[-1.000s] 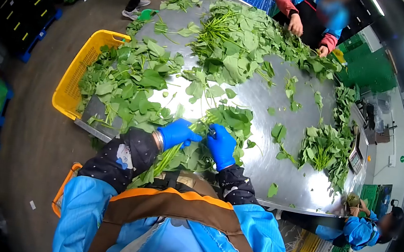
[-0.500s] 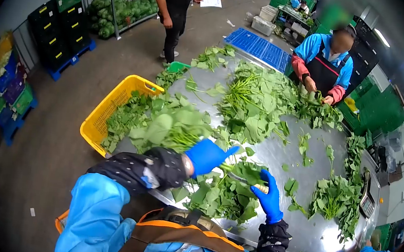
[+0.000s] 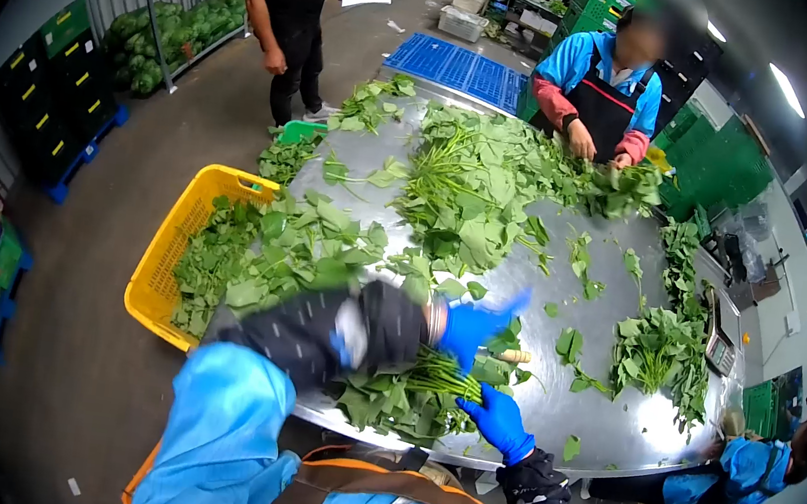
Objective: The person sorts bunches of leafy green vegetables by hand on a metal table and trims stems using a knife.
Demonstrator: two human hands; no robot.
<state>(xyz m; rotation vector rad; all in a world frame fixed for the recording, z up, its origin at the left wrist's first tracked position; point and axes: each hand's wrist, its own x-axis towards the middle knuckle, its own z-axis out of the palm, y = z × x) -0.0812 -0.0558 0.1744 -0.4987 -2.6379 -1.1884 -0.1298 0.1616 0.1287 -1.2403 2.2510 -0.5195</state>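
My left hand [image 3: 476, 332], in a blue glove and blurred by motion, is over the near part of the metal table [image 3: 552, 270] with its fingers apart. The blue-gloved right hand [image 3: 500, 423] is closed at the stem ends of a leafy green bunch [image 3: 439, 375]. Just beyond that hand is a pale tool handle [image 3: 515, 356]; its other end is hidden. Loose leafy greens [image 3: 404, 408] lie under and around the bunch. A larger heap of greens [image 3: 476, 191] lies farther back.
At the left edge stands a yellow crate [image 3: 160, 267] of greens. A blue slatted panel [image 3: 456, 72] is at the far end. A co-worker [image 3: 604, 95] handles greens across the table; a person [image 3: 285, 26] holds paper. A scale [image 3: 722, 336] and another person [image 3: 750, 466] are at right.
The view has shifted. The right hand has let go of the pale-handled tool and now closes on stems. My left hand has moved right, off the greens on the left, and its fingers have spread.
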